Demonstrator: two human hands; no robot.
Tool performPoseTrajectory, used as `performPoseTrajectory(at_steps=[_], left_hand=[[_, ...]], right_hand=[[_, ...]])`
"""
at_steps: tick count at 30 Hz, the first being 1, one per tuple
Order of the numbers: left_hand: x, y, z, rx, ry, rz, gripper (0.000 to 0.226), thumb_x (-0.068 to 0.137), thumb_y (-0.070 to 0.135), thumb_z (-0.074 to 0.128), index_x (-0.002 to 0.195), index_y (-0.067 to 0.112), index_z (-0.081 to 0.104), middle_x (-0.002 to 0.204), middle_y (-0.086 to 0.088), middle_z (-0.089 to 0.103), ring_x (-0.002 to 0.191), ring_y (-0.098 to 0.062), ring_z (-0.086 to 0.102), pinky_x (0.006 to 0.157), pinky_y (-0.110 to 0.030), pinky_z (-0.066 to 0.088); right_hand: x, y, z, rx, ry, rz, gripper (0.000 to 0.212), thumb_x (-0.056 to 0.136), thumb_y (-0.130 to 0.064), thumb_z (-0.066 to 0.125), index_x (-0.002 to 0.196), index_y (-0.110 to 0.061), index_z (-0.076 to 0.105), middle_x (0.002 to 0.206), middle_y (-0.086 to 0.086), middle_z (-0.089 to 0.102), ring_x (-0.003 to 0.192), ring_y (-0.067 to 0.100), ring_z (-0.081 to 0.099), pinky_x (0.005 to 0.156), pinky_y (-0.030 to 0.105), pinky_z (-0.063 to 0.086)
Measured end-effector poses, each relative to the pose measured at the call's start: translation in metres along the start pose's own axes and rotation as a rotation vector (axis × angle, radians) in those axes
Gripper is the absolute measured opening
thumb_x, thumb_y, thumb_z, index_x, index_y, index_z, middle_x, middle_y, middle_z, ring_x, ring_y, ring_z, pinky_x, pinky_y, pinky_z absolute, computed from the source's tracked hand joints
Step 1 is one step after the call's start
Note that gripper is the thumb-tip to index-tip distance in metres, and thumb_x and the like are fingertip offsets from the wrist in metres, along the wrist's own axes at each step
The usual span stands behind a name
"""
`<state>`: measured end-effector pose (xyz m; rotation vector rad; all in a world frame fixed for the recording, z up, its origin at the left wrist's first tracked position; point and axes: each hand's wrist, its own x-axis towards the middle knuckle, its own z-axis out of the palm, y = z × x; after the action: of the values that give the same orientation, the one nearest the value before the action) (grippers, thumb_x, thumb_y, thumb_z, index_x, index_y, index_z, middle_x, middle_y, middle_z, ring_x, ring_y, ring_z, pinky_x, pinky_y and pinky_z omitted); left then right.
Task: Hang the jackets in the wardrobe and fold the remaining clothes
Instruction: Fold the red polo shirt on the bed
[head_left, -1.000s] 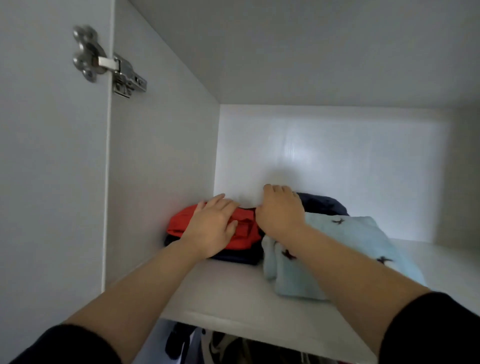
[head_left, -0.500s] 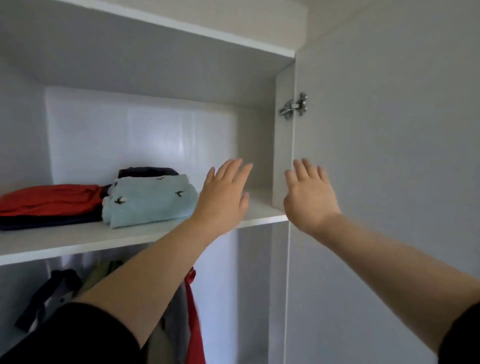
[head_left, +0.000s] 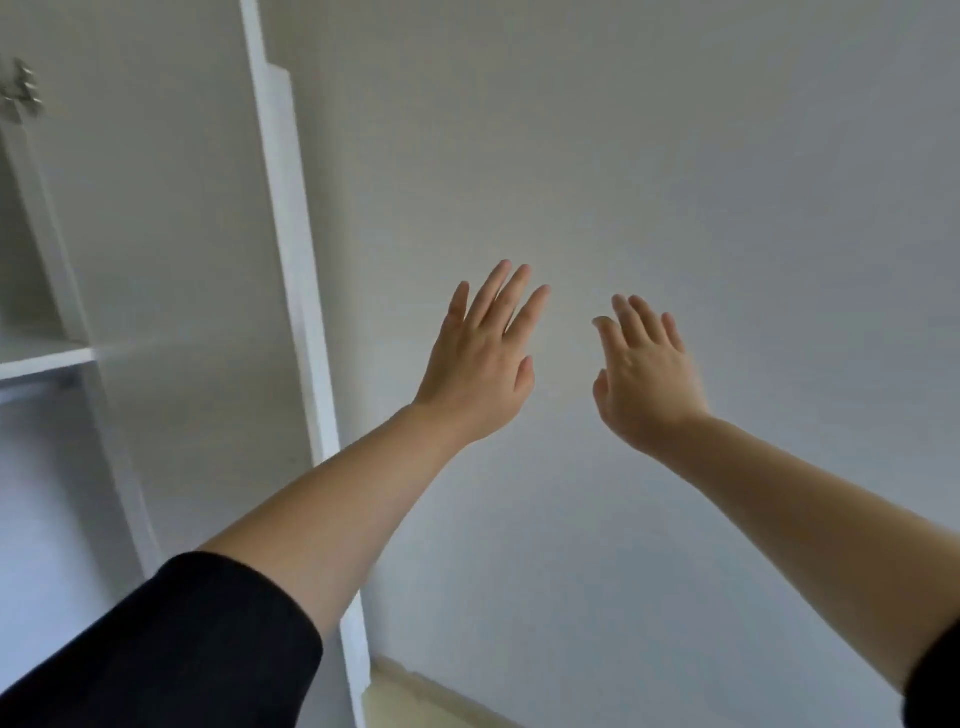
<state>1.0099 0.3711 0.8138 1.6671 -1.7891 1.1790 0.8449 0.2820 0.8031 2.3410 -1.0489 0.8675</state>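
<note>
Head view: both bare hands are raised in the middle of the frame, backs toward the camera, in front of a plain grey wall (head_left: 701, 156). The left hand (head_left: 480, 364) sits just left of centre, its fingers (head_left: 506, 296) straight and slightly fanned, thumb tucked along the right side of the palm; it holds nothing. The right hand (head_left: 644, 384) is near it to the right and a little lower, apart from it, fingers (head_left: 636, 322) straight and lying close together, thumb out to the left, also holding nothing (whether either hand touches the wall cannot be told). Black sleeves cover the upper arms at the lower left (head_left: 182, 649) and the lower right corner (head_left: 935, 675).

The wardrobe fills the left side of the frame: its open door (head_left: 182, 260) stands with its white edge (head_left: 291, 260) running from the top down to the bottom. A blurred metal hinge (head_left: 21, 93) shows at the upper left edge, and the end of a white shelf (head_left: 41, 356) at the middle left. A strip of pale floor (head_left: 415, 709) lies along the bottom, beneath the wall.
</note>
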Motion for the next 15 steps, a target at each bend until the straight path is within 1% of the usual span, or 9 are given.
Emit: performPoseTrajectory(at_steps=[3, 6, 11, 13, 15], left_hand=[[0.037, 0.065, 0.033, -0.066, -0.017, 0.067, 0.064, 0.089, 0.025, 0.050, 0.148, 0.009, 0.029, 0.155, -0.013, 0.025, 0.145, -0.029, 0.017, 0.113, -0.052, 0.019], [0.073, 0.117, 0.069, -0.127, -0.008, 0.120, 0.065, 0.090, 0.026, 0.049, 0.149, 0.009, 0.027, 0.156, -0.013, 0.022, 0.146, -0.029, 0.015, 0.114, -0.052, 0.016], [0.134, 0.198, 0.141, -0.226, -0.002, 0.146, 0.067, 0.091, 0.028, 0.048, 0.150, 0.010, 0.022, 0.158, -0.012, 0.018, 0.147, -0.028, 0.009, 0.115, -0.052, 0.011], [0.164, 0.229, 0.173, -0.265, -0.008, 0.137, 0.067, 0.093, 0.028, 0.045, 0.151, 0.011, 0.016, 0.159, -0.011, 0.012, 0.147, -0.027, 0.003, 0.116, -0.050, 0.005], [0.190, 0.264, 0.203, -0.299, -0.040, 0.137, 0.068, 0.095, 0.030, 0.042, 0.152, 0.013, 0.011, 0.160, -0.010, 0.006, 0.148, -0.026, -0.002, 0.116, -0.048, 0.002]], right_hand=[[-0.025, 0.071, 0.001, -0.025, -0.006, 0.090, 0.056, 0.090, -0.020, 0.046, 0.143, -0.006, 0.031, 0.156, 0.016, 0.019, 0.145, 0.030, 0.011, 0.118, 0.045, 0.008], [-0.041, 0.136, 0.011, -0.072, -0.024, 0.153, 0.057, 0.091, -0.021, 0.045, 0.144, -0.007, 0.028, 0.157, 0.015, 0.017, 0.146, 0.029, 0.010, 0.119, 0.045, 0.008], [-0.045, 0.245, 0.038, -0.117, 0.004, 0.246, 0.056, 0.091, -0.019, 0.046, 0.143, -0.006, 0.031, 0.156, 0.017, 0.019, 0.146, 0.030, 0.012, 0.119, 0.046, 0.009], [-0.045, 0.288, 0.050, -0.106, 0.010, 0.287, 0.056, 0.092, -0.018, 0.046, 0.144, -0.006, 0.030, 0.157, 0.016, 0.015, 0.146, 0.029, 0.009, 0.119, 0.044, 0.007], [-0.053, 0.332, 0.062, -0.140, -0.029, 0.314, 0.058, 0.094, -0.021, 0.043, 0.147, -0.008, 0.022, 0.159, 0.014, 0.007, 0.147, 0.028, 0.003, 0.118, 0.042, 0.002]])
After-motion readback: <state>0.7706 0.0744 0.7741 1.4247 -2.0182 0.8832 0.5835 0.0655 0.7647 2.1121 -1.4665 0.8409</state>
